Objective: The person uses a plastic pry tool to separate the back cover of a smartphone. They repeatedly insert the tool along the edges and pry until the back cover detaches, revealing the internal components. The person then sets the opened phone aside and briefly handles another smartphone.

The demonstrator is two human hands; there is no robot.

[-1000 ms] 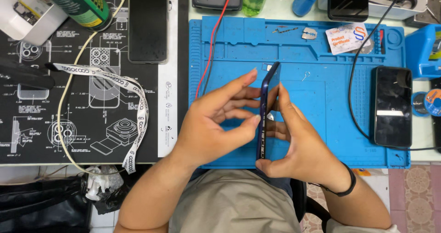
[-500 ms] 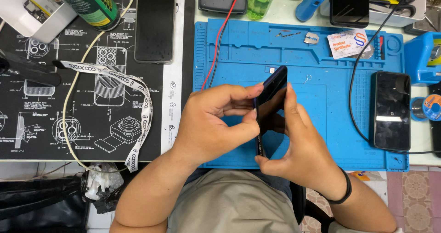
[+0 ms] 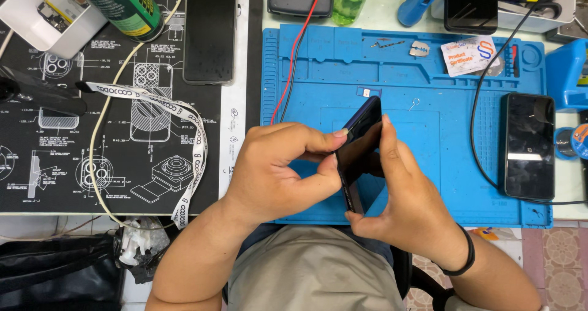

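At the far left of the surface sits a white tray (image 3: 30, 26) with small parts, a green spray can (image 3: 125, 4) lying beside it, and below them a black printed mat (image 3: 92, 164) with white diagram drawings, crossed by a white lanyard (image 3: 184, 139) and a thin pale cable (image 3: 98, 139). One dark phone (image 3: 210, 30) lies face up on the upper part of that mat. Next comes the blue work mat (image 3: 429, 90), with a red wire (image 3: 294, 60) running down its left edge. Over this mat's lower middle, both hands hold a dark blue phone (image 3: 357, 155) raised on its edge, its long axis running from the person's body away toward the top of the view, the far end tilted slightly right and the dark screen side facing the right hand. The left hand (image 3: 275, 176) has its fingers curled closed around the phone's left face, thumb and forefinger pinching at the upper edge. The right hand (image 3: 404, 207), with a black band at the wrist, clasps the phone from the right, fingers pressed flat along the screen side and thumb under the near end. Farther right, a second loose phone (image 3: 530, 145) lies face up on the blue mat with a black cable (image 3: 484, 102) looping past it, and a dark-screened device (image 3: 470, 4) stands at the top edge; that makes four phone-like screens in all.
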